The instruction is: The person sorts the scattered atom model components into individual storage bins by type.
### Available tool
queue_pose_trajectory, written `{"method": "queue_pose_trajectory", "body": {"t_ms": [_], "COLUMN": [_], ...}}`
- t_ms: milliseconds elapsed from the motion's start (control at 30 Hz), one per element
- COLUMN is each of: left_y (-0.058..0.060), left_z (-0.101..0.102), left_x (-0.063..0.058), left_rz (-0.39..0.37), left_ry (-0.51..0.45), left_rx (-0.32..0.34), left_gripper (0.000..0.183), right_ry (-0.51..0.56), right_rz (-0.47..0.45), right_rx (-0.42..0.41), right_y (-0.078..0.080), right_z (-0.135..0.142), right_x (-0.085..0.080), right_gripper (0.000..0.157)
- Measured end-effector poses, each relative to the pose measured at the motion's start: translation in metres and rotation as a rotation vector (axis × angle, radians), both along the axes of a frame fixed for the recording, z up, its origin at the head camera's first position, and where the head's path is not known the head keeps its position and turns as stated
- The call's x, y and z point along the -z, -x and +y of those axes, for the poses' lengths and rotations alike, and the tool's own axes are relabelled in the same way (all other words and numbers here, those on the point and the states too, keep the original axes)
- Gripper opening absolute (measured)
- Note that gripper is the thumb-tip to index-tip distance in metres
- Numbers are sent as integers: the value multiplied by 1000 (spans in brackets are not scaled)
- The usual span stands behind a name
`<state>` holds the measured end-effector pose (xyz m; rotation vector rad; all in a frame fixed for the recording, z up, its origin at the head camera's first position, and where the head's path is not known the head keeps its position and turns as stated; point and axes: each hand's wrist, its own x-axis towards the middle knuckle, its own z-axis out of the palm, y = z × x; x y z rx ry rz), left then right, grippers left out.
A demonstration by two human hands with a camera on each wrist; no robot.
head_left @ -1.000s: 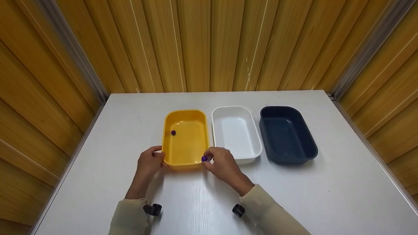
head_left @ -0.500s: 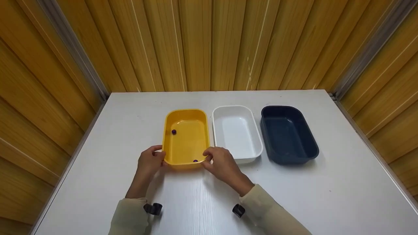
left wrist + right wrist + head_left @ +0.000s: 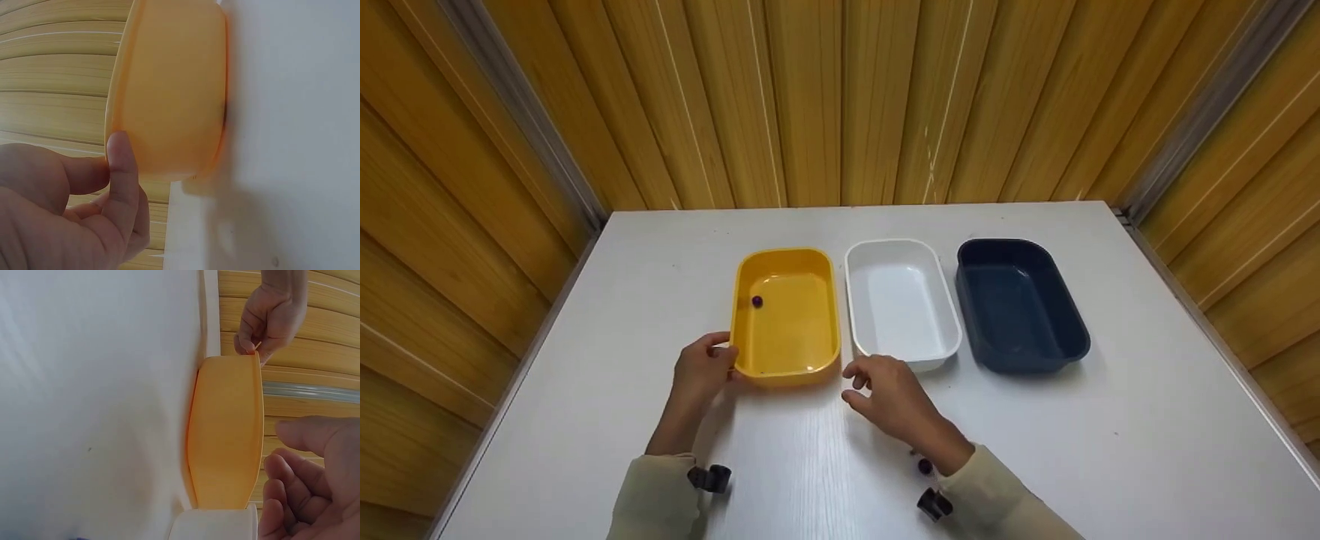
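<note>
Head view: yellow tray [image 3: 787, 330] on table [image 3: 795, 457], rim pinched near its 8 o'clock corner by left hand [image 3: 703, 369]. Just changed: right hand [image 3: 894, 397] drawn back from the tray's 4 o'clock corner, pinch released, thumb apart from loosely bent fingers, nothing held. A second ago, gripping a second bead there; half a second ago, second bead inside by the near wall. Now lost from sight, probably tucked behind that wall, can't confirm. Reads as one more dropped in, right hand freed up. Purple bead [image 3: 757, 301] at 10 o'clock on the tray floor, same spot. Newly showing: dark round thing [image 3: 925, 466] at 5 o'clock from right hand, beside sleeve [image 3: 997, 484]; maybe another bead.

Tray orientation: mouth up, long axis 12 to 6, near short end at 6. White tray [image 3: 901, 307] just beside at 3, navy tray [image 3: 1020, 322] farther out at 3, far ends swung slightly toward 11. Right wrist view: visible gap between right hand and yellow tray; contact with white tray, can't tell.
</note>
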<state>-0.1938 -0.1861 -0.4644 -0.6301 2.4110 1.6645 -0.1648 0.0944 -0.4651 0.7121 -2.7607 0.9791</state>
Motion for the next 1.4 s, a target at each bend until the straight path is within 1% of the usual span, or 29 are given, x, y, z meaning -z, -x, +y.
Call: {"method": "queue_pose_trajectory", "body": {"t_ms": [200, 400, 533, 933, 1167, 1267, 1400], "left_y": [0, 0, 1, 2, 2, 2, 1], "left_z": [0, 0, 0, 1, 1, 0, -1], "left_x": [-1, -1, 0, -1, -1, -2, -2], "left_rz": [-7, -5, -5, -40, -33, -46, -32], "left_ry": [-13, -11, -10, 7, 7, 18, 4], "left_rx": [-5, -12, -16, -6, -5, 1, 2], "left_gripper": [41, 42, 42, 43, 42, 43, 43], "right_ry": [9, 4, -1, -20, -17, -20, -30], "right_rz": [-12, -60, -90, -191, -246, -254, -244], "right_rx": [-19, -22, -11, 18, 40, 53, 65], "right_y": [-9, -17, -20, -32, -40, -43, -48], "right_z": [12, 22, 28, 48, 60, 65, 71], "right_x": [3, 6, 7, 13, 16, 16, 18], "right_gripper": [16, 16, 15, 16, 14, 15, 14]}}
